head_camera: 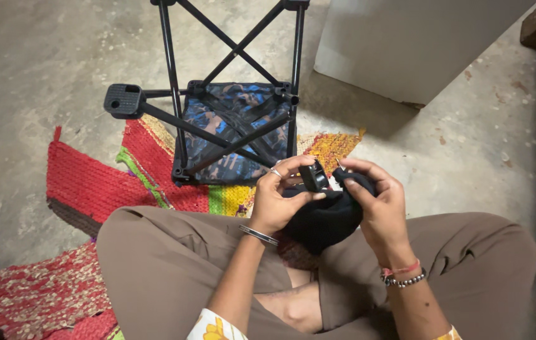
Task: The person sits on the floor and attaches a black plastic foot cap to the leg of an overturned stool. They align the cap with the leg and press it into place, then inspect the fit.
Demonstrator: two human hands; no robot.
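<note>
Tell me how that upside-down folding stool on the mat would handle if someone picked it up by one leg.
The folding stool looks light: thin black tubes and a fabric seat. Lifted by one leg, it would probably swing or start to fold, since the crossed struts seem hinged. The seat cloth should sag, not hold shape. It lies upside down on the woven mat, so sliding may snag.

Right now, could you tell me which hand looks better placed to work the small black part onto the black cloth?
Probably the left hand: its fingertips already pinch the small black part, while the right hand grips the black cloth, steadying it.
</note>
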